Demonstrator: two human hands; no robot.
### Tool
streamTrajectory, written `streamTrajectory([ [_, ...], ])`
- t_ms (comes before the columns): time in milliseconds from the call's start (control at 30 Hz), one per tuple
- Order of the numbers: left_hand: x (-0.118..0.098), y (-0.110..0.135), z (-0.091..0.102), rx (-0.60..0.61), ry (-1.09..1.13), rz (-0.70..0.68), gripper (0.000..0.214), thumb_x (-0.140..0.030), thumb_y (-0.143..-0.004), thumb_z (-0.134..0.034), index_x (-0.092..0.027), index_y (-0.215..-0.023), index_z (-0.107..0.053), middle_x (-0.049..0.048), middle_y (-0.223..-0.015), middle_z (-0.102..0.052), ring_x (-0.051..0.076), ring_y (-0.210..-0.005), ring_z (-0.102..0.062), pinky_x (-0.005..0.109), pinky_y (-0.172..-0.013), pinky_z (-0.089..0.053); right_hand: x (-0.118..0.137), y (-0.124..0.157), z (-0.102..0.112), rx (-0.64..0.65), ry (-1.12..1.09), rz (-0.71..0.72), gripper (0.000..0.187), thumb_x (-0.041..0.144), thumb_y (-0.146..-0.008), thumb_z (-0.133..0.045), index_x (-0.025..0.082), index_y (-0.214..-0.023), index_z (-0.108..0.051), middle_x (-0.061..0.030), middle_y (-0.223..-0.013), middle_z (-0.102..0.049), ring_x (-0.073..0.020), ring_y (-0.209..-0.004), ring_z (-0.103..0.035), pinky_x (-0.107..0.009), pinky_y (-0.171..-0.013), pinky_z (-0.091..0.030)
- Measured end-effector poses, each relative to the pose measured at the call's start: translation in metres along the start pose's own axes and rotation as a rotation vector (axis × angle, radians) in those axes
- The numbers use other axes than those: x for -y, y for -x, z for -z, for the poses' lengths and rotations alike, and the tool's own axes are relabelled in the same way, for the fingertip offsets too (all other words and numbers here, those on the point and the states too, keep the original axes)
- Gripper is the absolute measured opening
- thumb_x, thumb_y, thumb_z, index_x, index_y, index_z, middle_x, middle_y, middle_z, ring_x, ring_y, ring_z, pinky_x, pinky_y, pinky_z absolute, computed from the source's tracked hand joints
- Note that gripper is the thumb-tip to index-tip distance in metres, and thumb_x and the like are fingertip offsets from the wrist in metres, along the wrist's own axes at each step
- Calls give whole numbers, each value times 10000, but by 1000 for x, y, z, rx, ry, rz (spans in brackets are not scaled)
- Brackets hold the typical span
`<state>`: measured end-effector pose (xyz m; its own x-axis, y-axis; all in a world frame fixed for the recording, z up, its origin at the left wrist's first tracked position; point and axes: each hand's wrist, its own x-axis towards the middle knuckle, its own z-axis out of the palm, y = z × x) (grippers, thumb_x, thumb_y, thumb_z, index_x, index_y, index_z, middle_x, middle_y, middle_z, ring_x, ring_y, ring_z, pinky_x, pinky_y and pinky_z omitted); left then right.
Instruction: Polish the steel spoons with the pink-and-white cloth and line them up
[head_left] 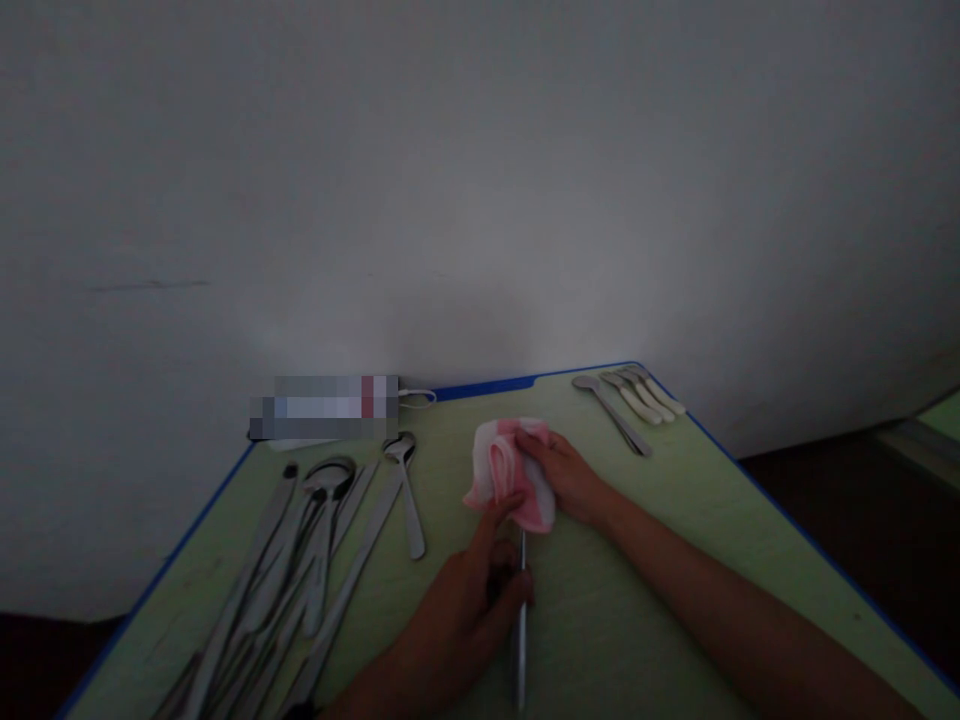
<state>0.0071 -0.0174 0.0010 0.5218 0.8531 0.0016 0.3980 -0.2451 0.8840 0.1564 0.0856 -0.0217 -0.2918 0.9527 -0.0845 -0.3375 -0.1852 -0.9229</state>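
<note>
My left hand [472, 600] is closed around the slim metal handle [522, 640] of a utensil, which points away from me. One of its fingers touches the lower edge of a pink and white cloth [532, 490]. My right hand [566, 475] grips that cloth from the right, folded over the utensil's far end. The cloth hides that end, so its kind cannot be told. Left of my hands, a spoon [412, 505] lies by a loose pile of long metal utensils, among them a ladle [330, 480].
At the table's far right corner lie a metal spoon [615, 415] and several utensils with cream handles [641, 400]. A blurred-out box-like object [322, 408] with a white cable [420, 398] stands at the far left. The green table [660, 540] has a blue edge and meets a grey wall [480, 200].
</note>
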Motion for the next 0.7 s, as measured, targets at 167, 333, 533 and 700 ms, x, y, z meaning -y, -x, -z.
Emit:
streamTrajectory([
  [167, 1, 1, -1, -1, -5, 10, 547, -157, -879, -405, -213, -1356, -142, -51, -675, -475, 115, -575, -438, 245, -557, -312, 0, 0, 2, -2, 134, 67, 135, 272, -704, -610, 168, -789, -621, 34, -686, -597, -88, -584, -483, -201, -549, -370],
  [333, 1, 2, -1, 0, -13, 13, 552, -153, -876, -409, -226, -1353, -140, -59, -663, -451, 114, -570, -428, 243, -552, -308, 1, 1, -1, 20, 80, 89, 194, 345, -716, -624, 171, -800, -614, 33, -688, -601, -97, -600, -503, -217, -588, -392],
  [533, 2, 0, -1, 4, -14, 4, 540, -165, -884, -400, -222, -1353, -138, -49, -674, -484, 117, -580, -444, 246, -560, -315, 3, 2, -3, -19, 6, 39, 311, 482, -738, -575, 174, -766, -610, 32, -628, -591, -97, -545, -489, -216, -537, -376],
  [700, 1, 0, -1, 11, -12, -1, 545, -163, -882, -399, -225, -1351, -128, -37, -702, -523, 123, -603, -471, 250, -575, -329, 3, 2, -1, 21, 40, 51, 296, 451, -700, -631, 161, -761, -617, 23, -649, -603, -95, -549, -494, -223, -555, -394],
])
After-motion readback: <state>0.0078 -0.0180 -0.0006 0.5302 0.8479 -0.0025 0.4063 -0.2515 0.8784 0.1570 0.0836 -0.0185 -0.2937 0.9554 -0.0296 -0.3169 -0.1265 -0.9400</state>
